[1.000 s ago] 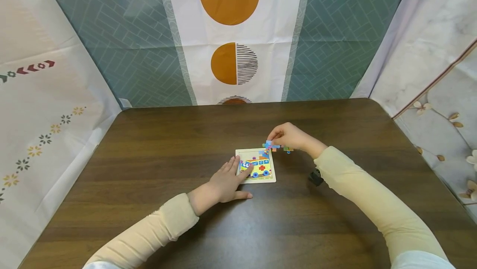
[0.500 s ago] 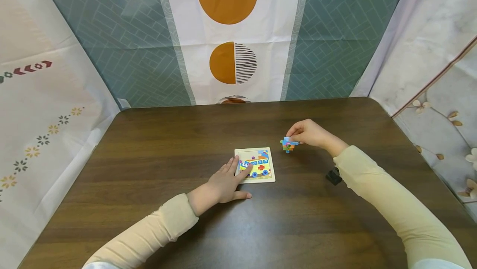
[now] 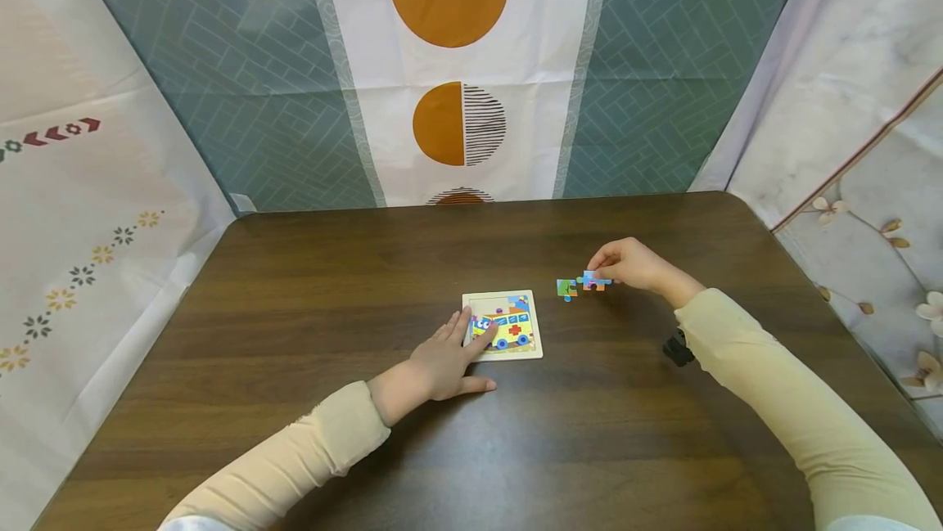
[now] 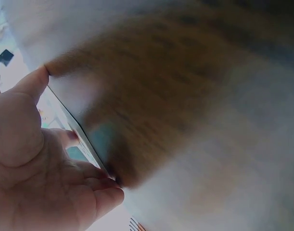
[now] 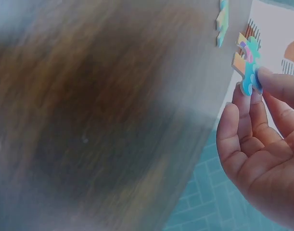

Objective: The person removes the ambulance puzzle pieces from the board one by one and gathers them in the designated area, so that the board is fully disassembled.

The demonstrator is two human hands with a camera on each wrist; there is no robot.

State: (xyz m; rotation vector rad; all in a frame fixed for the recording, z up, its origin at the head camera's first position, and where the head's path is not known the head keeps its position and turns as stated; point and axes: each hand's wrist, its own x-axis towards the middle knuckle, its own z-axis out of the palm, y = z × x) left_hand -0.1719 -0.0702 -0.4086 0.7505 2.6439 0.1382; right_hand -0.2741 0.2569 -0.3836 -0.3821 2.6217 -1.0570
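Note:
My left hand (image 3: 442, 361) rests with spread fingers on the left side of a pale puzzle tray (image 3: 538, 336), partly hiding it. Inside the tray shows a yellow bus picture (image 3: 517, 328) with a red cross; its upper left part is bare. Right of the tray, my right hand (image 3: 635, 263) pinches a blue and orange jigsaw piece (image 3: 593, 280) between thumb and fingers. In the right wrist view this jigsaw piece (image 5: 250, 65) is held by its edge. A second, green and orange jigsaw piece (image 3: 566, 288) lies on the table just left of it.
The brown wooden table (image 3: 354, 269) stretches around the tray. A small black object (image 3: 678, 348) shows beneath the right sleeve (image 3: 766, 400). Patterned cloths (image 3: 295, 89) hang behind the table and at both sides.
My right hand has moved right, away from the tray's upper right corner, carrying its jigsaw piece past the one on the table. The left hand has stayed in place.

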